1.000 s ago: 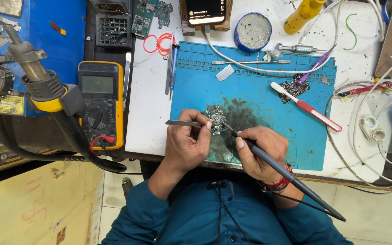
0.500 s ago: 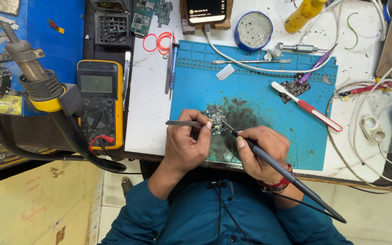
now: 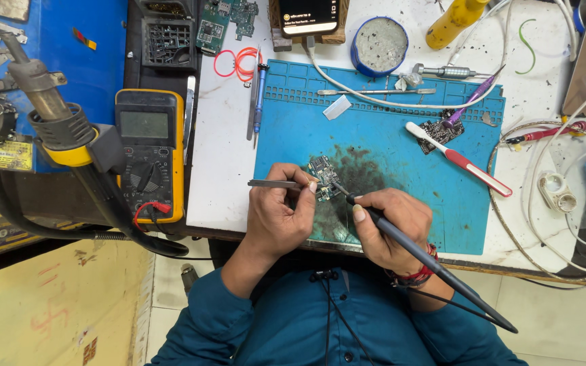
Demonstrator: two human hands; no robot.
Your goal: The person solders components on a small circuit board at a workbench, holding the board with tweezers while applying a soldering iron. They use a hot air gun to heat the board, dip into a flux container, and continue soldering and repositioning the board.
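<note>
Head view: small dark-green circuit board (image 3: 323, 171), bare.

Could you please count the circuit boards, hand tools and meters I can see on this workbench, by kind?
Circuit boards: 3 – small board under the soldering iron, board on the blue mat, green boards
Tweezers: 2 – one in left hand, one lying
Toothbrush: 1
Multimeter: 1
Total: 7
</note>
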